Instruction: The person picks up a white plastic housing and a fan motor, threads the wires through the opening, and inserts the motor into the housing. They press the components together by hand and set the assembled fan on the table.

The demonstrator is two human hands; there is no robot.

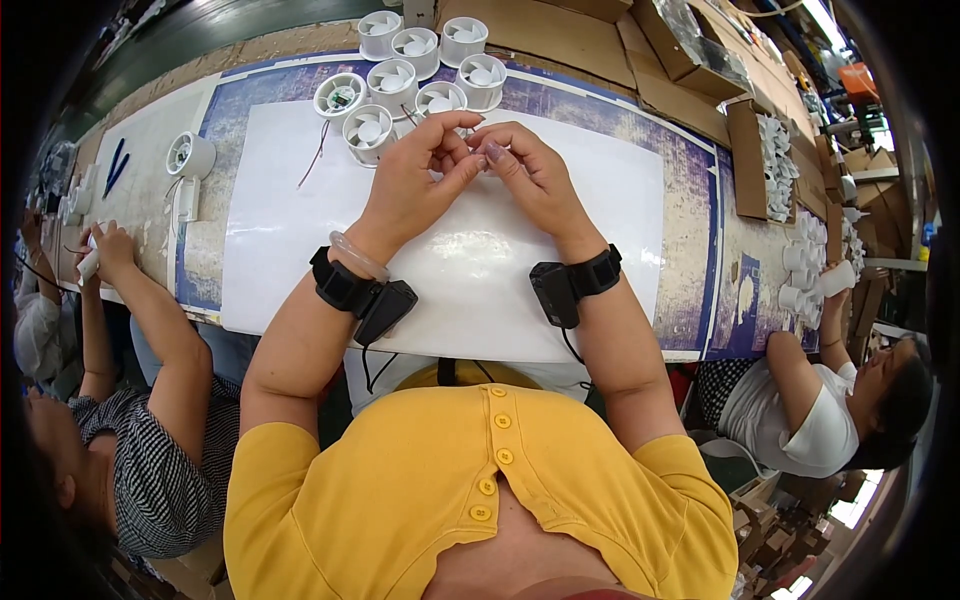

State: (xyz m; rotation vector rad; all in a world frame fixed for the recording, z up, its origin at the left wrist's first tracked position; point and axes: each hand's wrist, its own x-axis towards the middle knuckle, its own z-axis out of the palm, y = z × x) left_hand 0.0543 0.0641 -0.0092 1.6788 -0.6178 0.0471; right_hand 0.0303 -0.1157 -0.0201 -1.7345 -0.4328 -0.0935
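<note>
My left hand (420, 172) and my right hand (535, 172) meet above a white sheet (440, 290), thumbs and fingertips pinched together. Whatever lies between the fingertips is too small and too covered to make out. Just beyond them several round white fan units (369, 130) stand grouped, their blades facing up. A thin dark wire (408, 114) runs from this group toward my left fingers. One unit at the group's left, a white housing (340, 96), shows a green circuit board, and its reddish wire (314, 160) trails onto the sheet.
At the left, another white housing (190, 155) rests beside a small white part (186, 200) and blue pens (116, 168). Co-workers sit on both sides, one holding a white part (836, 278) at the right. A cardboard box (748, 160) of white parts stands at the far right.
</note>
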